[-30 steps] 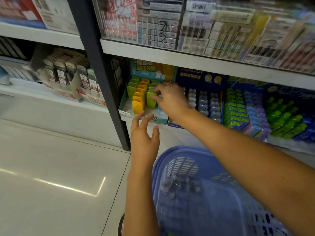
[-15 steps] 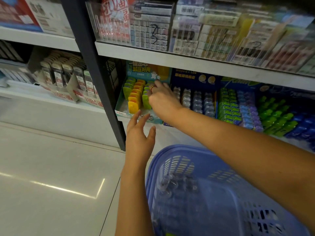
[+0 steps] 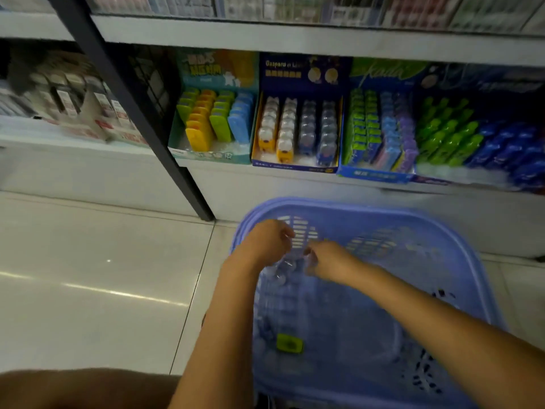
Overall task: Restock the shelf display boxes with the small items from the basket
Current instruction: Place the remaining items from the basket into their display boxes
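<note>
A lilac plastic basket (image 3: 383, 211) stands on the floor below the shelf. A pile of small clear-packed items (image 3: 280, 273) lies at its far left end, and one green item (image 3: 289, 343) lies nearer me. My left hand (image 3: 265, 240) and my right hand (image 3: 327, 258) are both inside the basket, fingers curled over that pile and almost touching each other. Motion blur hides whether either hand holds a packet. On the shelf above stand a teal display box (image 3: 206, 156) with yellow, green and blue items and a navy display box (image 3: 295, 166) with rows of clear-topped items.
A black shelf post (image 3: 132, 113) slants down to the floor left of the teal box. A blue box (image 3: 374, 175) of green and purple items and loose green and blue pieces (image 3: 472, 143) fill the shelf to the right. Glossy floor tiles (image 3: 88, 276) lie left; my knee (image 3: 73, 388) shows at the bottom left.
My right hand has left the teal display box and dropped into the basket. My left hand has come down from the shelf edge into the basket too. The view has tilted downward.
</note>
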{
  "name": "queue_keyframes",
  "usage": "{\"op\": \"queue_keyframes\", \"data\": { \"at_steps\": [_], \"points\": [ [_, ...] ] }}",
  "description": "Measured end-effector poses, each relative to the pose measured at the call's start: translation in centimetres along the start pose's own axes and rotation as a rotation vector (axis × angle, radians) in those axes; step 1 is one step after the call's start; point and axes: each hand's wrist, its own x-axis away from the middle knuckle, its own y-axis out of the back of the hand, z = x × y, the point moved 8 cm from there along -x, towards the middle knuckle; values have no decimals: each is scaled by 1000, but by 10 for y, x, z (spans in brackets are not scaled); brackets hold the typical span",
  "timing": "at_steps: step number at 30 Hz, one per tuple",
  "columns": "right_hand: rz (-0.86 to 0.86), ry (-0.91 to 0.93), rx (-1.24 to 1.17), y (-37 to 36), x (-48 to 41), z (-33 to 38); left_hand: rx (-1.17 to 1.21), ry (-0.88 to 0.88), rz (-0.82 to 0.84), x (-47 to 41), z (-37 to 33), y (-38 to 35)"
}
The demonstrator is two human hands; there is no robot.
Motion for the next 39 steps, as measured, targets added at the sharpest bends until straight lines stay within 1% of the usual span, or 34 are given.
{"op": "queue_keyframes", "data": {
  "at_steps": [1, 3, 5, 6, 8, 9, 11, 14, 17, 19, 21, 22, 24, 25, 26, 28, 29, 31, 32, 34, 36, 38, 39],
  "points": [
    [118, -20, -1, -28, 2, -12, -126, 15, 174, -4, 4, -31],
    [293, -62, -19, -77, 5, -32, -301, 39, 432, -3, 17, -84],
    [404, -97, -55, -116, 5, -44, -375, 102, 592, 7, 40, -126],
    [443, -88, -56, -133, 5, -45, -422, 127, 634, 13, 50, -141],
    [501, -69, -58, -163, 2, -45, -488, 178, 663, 22, 66, -161],
    [513, -59, -74, -173, 1, -43, -479, 235, 661, 24, 73, -165],
    [500, -36, -102, -186, -2, -38, -462, 326, 664, 27, 84, -169],
    [480, -14, -146, -198, -2, -31, -424, 365, 638, 26, 94, -175],
    [515, -14, -72, -206, 4, -30, -326, 567, 628, 31, 115, -180],
    [522, -6, -82, -201, 7, -31, -221, 649, 627, 31, 122, -184],
    [537, 2, -106, -189, 9, -35, -215, 659, 704, 36, 120, -188],
    [545, -6, -110, -182, 10, -40, -265, 637, 734, 36, 122, -191],
    [563, -71, -150, -164, 9, -54, -430, 549, 725, 32, 119, -186],
    [582, -107, -217, -153, 9, -61, -475, 518, 712, 30, 113, -180],
    [595, -156, -356, -142, 10, -66, -477, 513, 729, 28, 108, -175],
    [570, -255, -750, -113, 12, -72, -361, 471, 777, 23, 94, -167],
    [532, -263, -918, -95, 14, -74, -242, 461, 778, 20, 87, -163],
    [425, -220, -1132, -60, 17, -73, 96, 536, 724, 15, 67, -149],
    [363, -174, -1190, -42, 20, -70, 286, 566, 648, 12, 55, -138],
    [190, -72, -1220, -8, 21, -61, 634, 564, 440, -1, 32, -108],
    [-88, 5, -1152, 25, 22, -55, 939, 525, 265, -7, 11, -79],
    [-375, 55, -1016, 54, 28, -47, 1198, 452, 179, -4, -10, -54],
    [-493, 78, -916, 65, 32, -40, 1314, 409, 152, 0, -20, -43]
  ]
}}
